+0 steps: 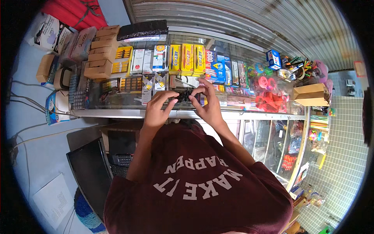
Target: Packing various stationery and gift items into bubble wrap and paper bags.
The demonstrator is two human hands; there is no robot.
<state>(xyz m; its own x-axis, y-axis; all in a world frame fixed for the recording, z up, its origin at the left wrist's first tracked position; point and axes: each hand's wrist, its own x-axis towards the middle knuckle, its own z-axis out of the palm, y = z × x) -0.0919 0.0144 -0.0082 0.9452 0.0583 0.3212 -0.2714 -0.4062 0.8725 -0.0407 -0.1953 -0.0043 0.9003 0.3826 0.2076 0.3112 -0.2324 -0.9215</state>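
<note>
Between my two hands is a small, crumpled black piece [184,96], shiny like plastic film. Thumb and fingertips of my left hand [157,106] pinch its left end. My right hand [208,102] grips the opposite end between thumb and index finger, its other fingers raised. Both hands are over the front part of a glass display counter [122,113]. Beyond them stand yellow pen boxes [187,58] in a row, with a blue pen box [217,68] beside them. White-and-yellow packs [160,82] lie just past my left hand.
Brown cardboard boxes [100,52] stack at the left, near a black bundle [143,29]. Pens and scissors fill a holder [292,70] at the right, behind an open brown box [309,94]. A dark monitor [89,172] stands below left. A corrugated shutter [233,20] rises behind.
</note>
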